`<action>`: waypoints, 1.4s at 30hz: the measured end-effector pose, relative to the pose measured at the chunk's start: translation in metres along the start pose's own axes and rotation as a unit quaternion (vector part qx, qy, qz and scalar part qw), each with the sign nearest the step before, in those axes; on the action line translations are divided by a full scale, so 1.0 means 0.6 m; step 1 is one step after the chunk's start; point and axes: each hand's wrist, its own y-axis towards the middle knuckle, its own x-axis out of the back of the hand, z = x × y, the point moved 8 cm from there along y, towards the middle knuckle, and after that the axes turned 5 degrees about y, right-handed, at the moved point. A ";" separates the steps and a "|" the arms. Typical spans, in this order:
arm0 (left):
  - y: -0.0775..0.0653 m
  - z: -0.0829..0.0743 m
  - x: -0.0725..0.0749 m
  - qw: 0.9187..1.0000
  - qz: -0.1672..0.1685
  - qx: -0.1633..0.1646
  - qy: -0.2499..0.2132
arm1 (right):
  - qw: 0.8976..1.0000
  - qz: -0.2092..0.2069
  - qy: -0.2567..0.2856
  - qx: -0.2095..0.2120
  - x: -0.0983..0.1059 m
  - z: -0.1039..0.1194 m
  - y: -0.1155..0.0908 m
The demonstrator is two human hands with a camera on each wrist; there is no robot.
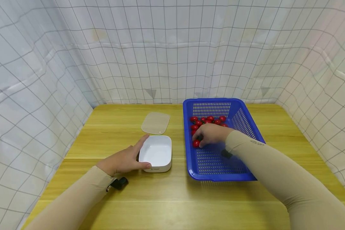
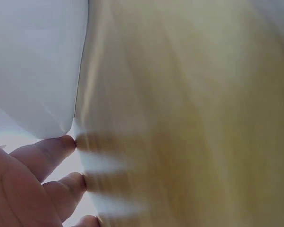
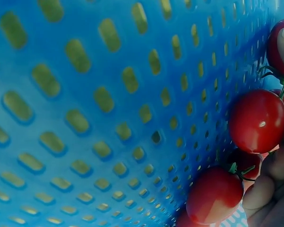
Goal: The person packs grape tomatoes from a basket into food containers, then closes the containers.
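Observation:
My left hand [image 1: 126,160] holds a white square container [image 1: 156,153] at its left side, thumb along the front and index finger toward the back corner. In the left wrist view, the other fingertips [image 2: 68,142] rest on the table beside the container's wall [image 2: 35,61]. My right hand [image 1: 211,133] reaches down into a blue plastic basket [image 1: 189,159]. Its thumb and fingers pinch a red cherry tomato [image 1: 196,143] near the basket's left wall. In the right wrist view the thumb lies on a tomato [image 3: 274,52], with more stemmed tomatoes [image 3: 258,121] close by.
Several cherry tomatoes [image 1: 210,118] lie in the back left part of the basket. Behind the container a translucent lid [image 1: 156,123] lies flat on the wooden table [image 1: 158,198]. White gridded curtains [image 1: 172,64] enclose the back and sides.

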 end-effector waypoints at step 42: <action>0.001 0.003 -0.003 0.999 -0.002 0.003 -0.042 | 0.992 -0.084 0.048 0.077 0.139 0.130 -0.063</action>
